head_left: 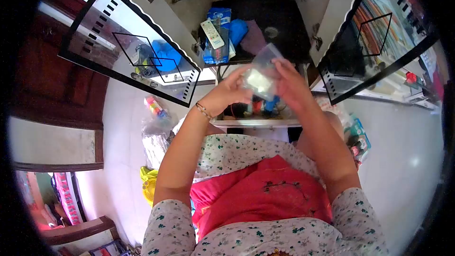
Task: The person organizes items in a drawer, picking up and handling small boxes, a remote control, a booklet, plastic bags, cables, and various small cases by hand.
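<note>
A small clear plastic bag (260, 81) with something whitish inside is up between my hands, in front of the cabinet. My left hand (231, 87), with a beaded bracelet at the wrist, grips its left edge. On the opposite side, the fingers of my right hand (290, 79) are closed on the bag near its upper right edge. What lies in the bag is too blurred to name. Below it, a pulled-out drawer (256, 123) holds several jumbled items, partly hidden by my hands.
Two glass doors (137, 52) (374, 38) swing outward on either side. On the dark cabinet shelf (279, 14) lie a white remote control (212, 34), a blue packet (220, 13) and a blue bundle (238, 32). Plastic bags (155, 135) lie on the floor at left. A red cloth (265, 194) covers my lap.
</note>
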Motion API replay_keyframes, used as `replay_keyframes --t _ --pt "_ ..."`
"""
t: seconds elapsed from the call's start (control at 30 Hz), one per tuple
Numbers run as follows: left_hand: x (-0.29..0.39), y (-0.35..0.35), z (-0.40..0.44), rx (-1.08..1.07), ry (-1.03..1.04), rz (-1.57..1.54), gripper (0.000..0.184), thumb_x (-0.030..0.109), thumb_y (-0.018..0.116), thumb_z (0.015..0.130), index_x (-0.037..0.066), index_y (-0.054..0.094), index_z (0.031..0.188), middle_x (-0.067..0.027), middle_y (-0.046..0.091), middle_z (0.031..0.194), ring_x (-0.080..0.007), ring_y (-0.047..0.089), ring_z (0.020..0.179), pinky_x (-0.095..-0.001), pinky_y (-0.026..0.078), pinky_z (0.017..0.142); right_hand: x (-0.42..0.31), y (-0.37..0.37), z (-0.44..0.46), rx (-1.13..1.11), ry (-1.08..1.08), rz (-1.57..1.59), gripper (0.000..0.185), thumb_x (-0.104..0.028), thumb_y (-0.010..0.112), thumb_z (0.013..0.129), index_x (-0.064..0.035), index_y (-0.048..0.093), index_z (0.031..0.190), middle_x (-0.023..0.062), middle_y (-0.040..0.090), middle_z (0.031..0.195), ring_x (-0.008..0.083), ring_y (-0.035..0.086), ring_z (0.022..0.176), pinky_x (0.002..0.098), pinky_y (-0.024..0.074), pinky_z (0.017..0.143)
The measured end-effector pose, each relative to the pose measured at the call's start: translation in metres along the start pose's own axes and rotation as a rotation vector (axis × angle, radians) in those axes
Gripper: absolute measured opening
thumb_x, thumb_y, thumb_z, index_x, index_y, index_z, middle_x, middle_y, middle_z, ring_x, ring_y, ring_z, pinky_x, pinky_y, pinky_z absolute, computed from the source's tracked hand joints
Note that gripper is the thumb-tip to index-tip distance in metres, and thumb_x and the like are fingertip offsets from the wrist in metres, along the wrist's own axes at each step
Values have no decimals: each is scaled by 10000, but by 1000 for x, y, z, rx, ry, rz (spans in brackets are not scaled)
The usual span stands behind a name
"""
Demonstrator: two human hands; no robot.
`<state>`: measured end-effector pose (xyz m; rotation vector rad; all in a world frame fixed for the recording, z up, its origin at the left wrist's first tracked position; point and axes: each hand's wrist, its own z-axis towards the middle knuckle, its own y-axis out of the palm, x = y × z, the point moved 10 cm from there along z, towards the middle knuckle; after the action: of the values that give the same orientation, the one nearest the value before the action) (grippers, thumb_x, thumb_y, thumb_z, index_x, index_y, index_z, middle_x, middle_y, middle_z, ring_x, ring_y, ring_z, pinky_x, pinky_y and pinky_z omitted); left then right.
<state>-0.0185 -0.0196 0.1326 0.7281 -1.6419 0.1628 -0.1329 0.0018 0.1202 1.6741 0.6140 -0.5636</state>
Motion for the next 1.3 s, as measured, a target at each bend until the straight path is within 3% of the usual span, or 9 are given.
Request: replay_keyframes --t 0.1,0.17,0.3,0.43,0.47,0.53,0.83,1.0,1.3 --pt "0 13 5 -22 100 272 711 16 603 779 116 208 1361 -56 380 1255 -131 471 1038 -271 423 860 9 -17 7 95 -6 39 223 -218 471 893 -91 457 1075 88 550 1003 217 560 919 374 476 780" --pt "4 22 5 -37 111 241 685 21 606 779 97 226 1343 -43 354 1267 -128 437 1078 -250 383 883 22 -20 11 50 68 6 243 -228 481 887 -84 454 1080 94 541 1017 225 553 932 384 475 791" --pt "-9 10 12 7 130 290 432 61 596 805 68 402 1191 -32 445 1148 -114 470 1013 -248 400 856 30 -13 9 -32 78 9 244 -224 493 879 -80 462 1073 91 540 1014 225 555 927 404 475 796" --pt "-4 -2 8 198 49 322 179 128 552 852 55 501 1008 -21 531 985 -110 530 889 -257 448 797 21 -34 5 193 25 -8 223 -206 496 874 -83 478 1059 95 559 973 223 575 876 404 487 769" --pt "-3 -3 8 196 47 326 179 128 552 852 55 501 1008 -21 531 985 -110 530 889 -257 448 797 13 -46 4 283 -43 13 220 -204 500 871 -87 482 1056 96 570 951 220 581 859 399 492 758" --pt "-2 -13 3 247 76 -36 137 156 532 866 65 499 963 -23 545 914 -122 564 808 -276 488 723 -2 -57 8 276 -89 72 221 -207 505 868 -91 486 1056 91 580 928 215 585 848 388 494 752" --pt "2 -14 1 288 87 -64 121 142 538 860 57 503 939 -27 556 859 -124 575 755 -274 527 671 -38 -50 7 119 -231 198 205 -230 518 868 -107 526 1032 80 612 926 196 584 862 358 465 771" --pt "3 -15 2 308 90 -77 106 138 531 864 57 509 929 -43 571 866 -123 578 752 -267 529 652 -35 -26 4 -64 -123 266 288 -185 538 847 -61 509 1106 98 560 1043 197 551 945 371 443 854" --pt "-3 -18 5 294 77 -74 107 144 518 872 55 511 931 -66 584 892 -166 602 793 -267 529 644 -30 -18 4 -58 -123 129 314 -162 518 857 -5 485 1127 104 546 1096 204 541 1003 391 410 926"
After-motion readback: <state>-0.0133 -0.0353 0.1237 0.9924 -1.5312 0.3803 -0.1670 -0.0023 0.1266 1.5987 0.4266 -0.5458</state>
